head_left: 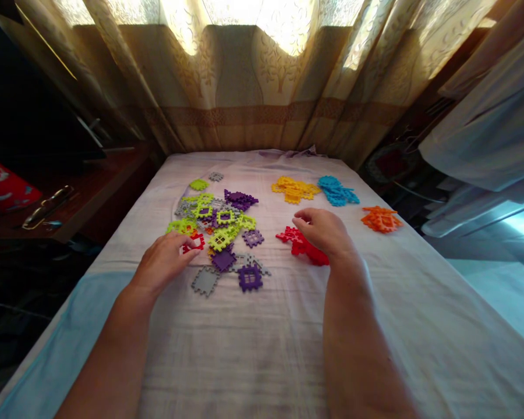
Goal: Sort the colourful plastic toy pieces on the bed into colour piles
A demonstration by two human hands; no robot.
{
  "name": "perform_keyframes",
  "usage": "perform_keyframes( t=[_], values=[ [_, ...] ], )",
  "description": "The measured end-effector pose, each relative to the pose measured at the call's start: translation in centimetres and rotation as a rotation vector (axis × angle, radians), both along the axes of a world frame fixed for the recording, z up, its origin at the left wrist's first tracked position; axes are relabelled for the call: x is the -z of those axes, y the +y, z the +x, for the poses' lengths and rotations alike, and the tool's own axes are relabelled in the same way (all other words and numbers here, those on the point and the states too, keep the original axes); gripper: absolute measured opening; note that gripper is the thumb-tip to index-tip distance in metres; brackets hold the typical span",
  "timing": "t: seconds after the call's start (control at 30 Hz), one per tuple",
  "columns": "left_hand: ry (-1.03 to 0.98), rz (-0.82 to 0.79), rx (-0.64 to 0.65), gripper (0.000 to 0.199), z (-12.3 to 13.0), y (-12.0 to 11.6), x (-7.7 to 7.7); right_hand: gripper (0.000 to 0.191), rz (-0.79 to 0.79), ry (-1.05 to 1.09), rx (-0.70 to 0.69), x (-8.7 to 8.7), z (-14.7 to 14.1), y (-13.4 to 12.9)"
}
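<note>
My left hand (168, 256) has its thumb and fingers closed on a red square frame piece (197, 242) at the left edge of a mixed pile. Green pieces (222, 238), purple pieces (223, 260) and grey pieces (205, 281) make up most of that pile. My right hand (323, 230) hovers over the right side of a heap of red pieces (304, 247), its fingers curled; whether anything is between the fingertips is too small to tell. Farther back lie yellow pieces (294, 190) and blue pieces (337, 191). Orange pieces (381, 219) form a heap at the right.
A pale sheet (236, 349) covers the surface under the pieces, with a light blue cloth (87, 314) at its left. Patterned curtains (244, 87) hang behind. A dark wooden cabinet (113, 174) stands at the left, and hanging white fabric (484, 128) is at the right.
</note>
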State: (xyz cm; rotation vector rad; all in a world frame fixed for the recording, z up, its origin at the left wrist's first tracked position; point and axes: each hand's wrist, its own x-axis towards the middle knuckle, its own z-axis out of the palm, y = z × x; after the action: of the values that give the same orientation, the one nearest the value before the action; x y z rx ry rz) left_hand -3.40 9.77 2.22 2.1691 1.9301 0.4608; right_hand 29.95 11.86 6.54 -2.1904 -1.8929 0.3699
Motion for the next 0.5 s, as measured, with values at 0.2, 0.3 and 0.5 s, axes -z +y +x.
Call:
perform_keyframes(
  t=[0.2, 0.3, 0.5],
  values=[
    [-0.238, 0.169, 0.258, 0.022, 4.0, -0.9, -1.4, 0.027, -0.013, 0.318, -0.299, 0.5, -4.9, -0.1],
    [-0.251, 0.168, 0.322, 0.018, 6.0, -1.3, -0.8, 0.026, -0.051, 0.487, -0.367, 1.5, -6.6, -0.1],
    [-0.247, 0.212, 0.374, 0.018, 7.1, -1.6, 0.7, 0.019, -0.122, 0.542, -0.45, 2.4, -7.3, 0.2]
  ],
)
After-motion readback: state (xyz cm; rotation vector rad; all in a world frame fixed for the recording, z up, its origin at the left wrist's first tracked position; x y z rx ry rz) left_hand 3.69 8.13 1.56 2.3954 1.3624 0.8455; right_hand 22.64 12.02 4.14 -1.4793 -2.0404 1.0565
